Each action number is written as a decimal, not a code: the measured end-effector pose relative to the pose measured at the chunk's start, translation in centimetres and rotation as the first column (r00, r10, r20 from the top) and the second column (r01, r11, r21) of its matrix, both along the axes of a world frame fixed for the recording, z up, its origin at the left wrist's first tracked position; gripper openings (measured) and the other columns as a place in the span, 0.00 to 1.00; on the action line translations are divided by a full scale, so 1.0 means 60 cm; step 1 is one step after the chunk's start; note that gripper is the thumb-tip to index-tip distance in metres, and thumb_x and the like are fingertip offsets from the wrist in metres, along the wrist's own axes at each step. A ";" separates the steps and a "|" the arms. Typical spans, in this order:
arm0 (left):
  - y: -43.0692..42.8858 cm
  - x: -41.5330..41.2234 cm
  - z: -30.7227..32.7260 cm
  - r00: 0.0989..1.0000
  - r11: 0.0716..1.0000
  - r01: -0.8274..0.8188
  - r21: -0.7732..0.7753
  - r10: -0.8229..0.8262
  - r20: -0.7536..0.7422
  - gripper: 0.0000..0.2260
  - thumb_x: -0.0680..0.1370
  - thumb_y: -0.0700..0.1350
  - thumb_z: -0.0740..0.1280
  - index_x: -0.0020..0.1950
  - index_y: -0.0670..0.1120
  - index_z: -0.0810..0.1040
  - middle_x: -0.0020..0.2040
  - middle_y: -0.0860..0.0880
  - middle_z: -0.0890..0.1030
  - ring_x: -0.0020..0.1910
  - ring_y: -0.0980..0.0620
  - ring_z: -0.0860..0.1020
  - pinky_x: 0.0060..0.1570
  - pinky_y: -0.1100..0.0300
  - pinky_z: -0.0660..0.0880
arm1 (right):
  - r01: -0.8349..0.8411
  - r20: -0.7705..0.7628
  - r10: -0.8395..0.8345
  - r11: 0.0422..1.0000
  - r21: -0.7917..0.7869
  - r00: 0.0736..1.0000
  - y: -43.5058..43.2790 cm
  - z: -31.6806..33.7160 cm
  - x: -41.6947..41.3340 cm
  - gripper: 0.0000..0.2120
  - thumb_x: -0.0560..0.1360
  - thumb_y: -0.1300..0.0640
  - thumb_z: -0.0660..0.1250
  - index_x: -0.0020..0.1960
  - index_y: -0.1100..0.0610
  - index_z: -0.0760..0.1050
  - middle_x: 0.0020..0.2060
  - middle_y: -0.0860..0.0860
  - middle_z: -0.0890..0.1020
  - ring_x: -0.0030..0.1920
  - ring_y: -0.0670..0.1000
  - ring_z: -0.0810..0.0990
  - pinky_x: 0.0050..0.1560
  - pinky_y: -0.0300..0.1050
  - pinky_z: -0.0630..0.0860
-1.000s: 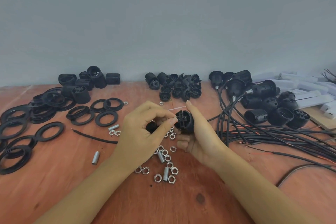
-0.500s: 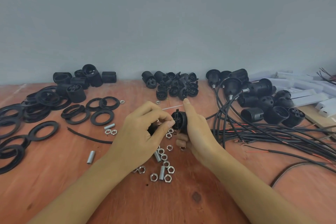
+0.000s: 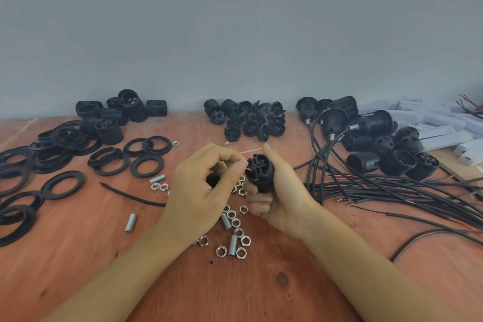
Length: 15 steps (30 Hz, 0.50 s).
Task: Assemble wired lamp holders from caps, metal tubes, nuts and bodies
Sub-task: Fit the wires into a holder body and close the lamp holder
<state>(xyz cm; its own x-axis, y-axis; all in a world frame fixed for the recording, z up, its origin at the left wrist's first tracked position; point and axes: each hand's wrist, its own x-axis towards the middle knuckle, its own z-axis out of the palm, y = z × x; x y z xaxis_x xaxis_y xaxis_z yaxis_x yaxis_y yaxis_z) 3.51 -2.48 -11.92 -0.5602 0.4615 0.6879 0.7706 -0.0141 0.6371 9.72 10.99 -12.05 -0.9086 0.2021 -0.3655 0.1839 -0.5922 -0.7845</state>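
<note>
Right hand point(image 3: 283, 191) curled round black lamp body point(image 3: 259, 168), left hand point(image 3: 201, 185) pinching perhaps its red wire point(image 3: 248, 169).

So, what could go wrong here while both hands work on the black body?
1. The left hand pinches a thin red wire at the body that the right hand holds; the wire may slip or bend.
2. Loose nuts lie just below the hands; a forearm could scatter them.
</note>
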 end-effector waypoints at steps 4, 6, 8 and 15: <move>0.003 0.003 0.000 0.999 1.000 -0.012 0.026 0.011 0.033 0.01 0.76 0.43 0.68 0.46 0.48 0.80 0.39 0.59 0.78 0.38 0.54 0.76 0.41 0.66 0.73 | -0.001 -0.023 0.001 1.000 -0.016 1.000 -0.001 0.002 0.001 0.24 0.80 0.37 0.56 0.40 0.56 0.74 0.25 0.51 0.69 0.20 0.44 0.59 0.19 0.35 0.58; 0.003 0.002 0.002 0.999 1.000 -0.023 0.014 0.024 -0.040 0.02 0.76 0.41 0.69 0.46 0.47 0.81 0.41 0.57 0.78 0.38 0.55 0.77 0.41 0.67 0.73 | 0.019 -0.028 -0.019 1.000 0.018 0.999 -0.001 0.001 0.000 0.25 0.80 0.37 0.56 0.40 0.56 0.73 0.24 0.51 0.69 0.20 0.44 0.59 0.19 0.36 0.59; 0.001 -0.001 0.003 0.994 0.999 -0.020 -0.026 0.017 -0.108 0.02 0.76 0.40 0.70 0.45 0.46 0.82 0.42 0.54 0.79 0.39 0.54 0.77 0.41 0.66 0.73 | 0.062 -0.036 -0.058 0.992 0.106 0.998 0.000 0.000 -0.002 0.26 0.81 0.36 0.55 0.40 0.57 0.72 0.24 0.51 0.70 0.19 0.45 0.59 0.19 0.36 0.60; -0.002 -0.012 -0.001 0.985 0.994 -0.024 -0.108 0.005 -0.172 0.03 0.76 0.41 0.70 0.44 0.45 0.83 0.43 0.53 0.78 0.38 0.54 0.77 0.39 0.63 0.74 | 0.225 -0.111 -0.198 0.903 0.366 0.974 0.002 -0.010 -0.008 0.27 0.81 0.37 0.54 0.36 0.57 0.73 0.27 0.54 0.71 0.18 0.45 0.63 0.21 0.37 0.62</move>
